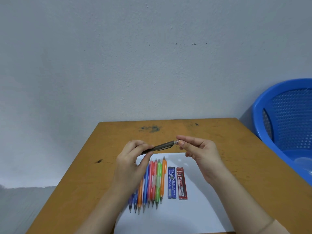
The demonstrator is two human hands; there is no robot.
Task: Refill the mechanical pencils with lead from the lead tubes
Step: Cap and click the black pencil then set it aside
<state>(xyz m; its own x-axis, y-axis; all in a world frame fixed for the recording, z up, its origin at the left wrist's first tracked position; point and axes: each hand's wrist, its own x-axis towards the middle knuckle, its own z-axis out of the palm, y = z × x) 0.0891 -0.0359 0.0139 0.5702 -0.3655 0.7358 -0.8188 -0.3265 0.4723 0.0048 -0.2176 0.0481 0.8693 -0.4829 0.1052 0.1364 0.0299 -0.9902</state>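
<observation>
Blue tube (172,182) says "PENCIL LEAD", red tube (182,183) "Faster".

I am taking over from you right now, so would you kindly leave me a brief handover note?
Left hand grips the dark pencil by its barrel; right hand pinches its clear end cap, not yet off.
Coloured pencils lie in a row on the white sheet, blue lead tube and red lead tube beside them.
Done: nothing visibly refilled.
Left: uncap, load lead, recap, then the others.
</observation>
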